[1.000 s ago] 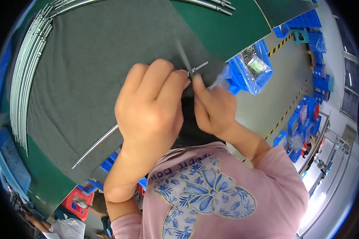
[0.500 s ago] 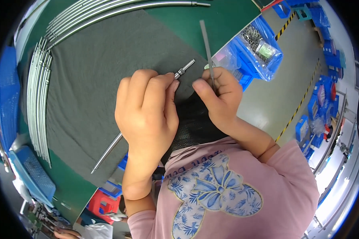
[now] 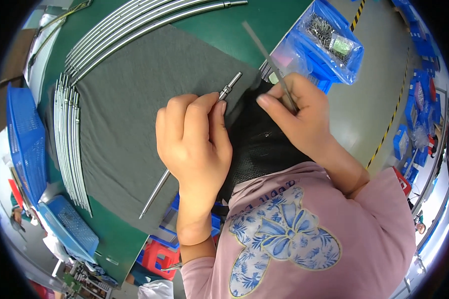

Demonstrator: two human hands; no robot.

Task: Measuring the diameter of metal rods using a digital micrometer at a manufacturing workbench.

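My left hand (image 3: 197,132) is closed around a slim polished metal rod (image 3: 156,193). The rod slants over a dark grey cloth (image 3: 119,114), its stepped, grooved end showing past my fingertips and its pointed end below my wrist. In my right hand (image 3: 304,112) a flat, narrow grey strip (image 3: 259,45), which looks like a file, is gripped between thumb and curled fingers. It points up and leftward, apart from the rod's stepped end. My palm and fingers hide the middle of the rod and the strip's lower end.
Several similar rods (image 3: 149,31) lie along the cloth's far edge, and another bundle (image 3: 71,149) at its left. Blue bins with small metal parts (image 3: 324,32) stand at the right table edge. Blue baskets (image 3: 67,224) sit left; a red stool (image 3: 159,256) is below.
My right hand has drawn rightward, away from the rod, and the strip leans further left. The left hand keeps its hold on the rod. The whole view has shifted somewhat.
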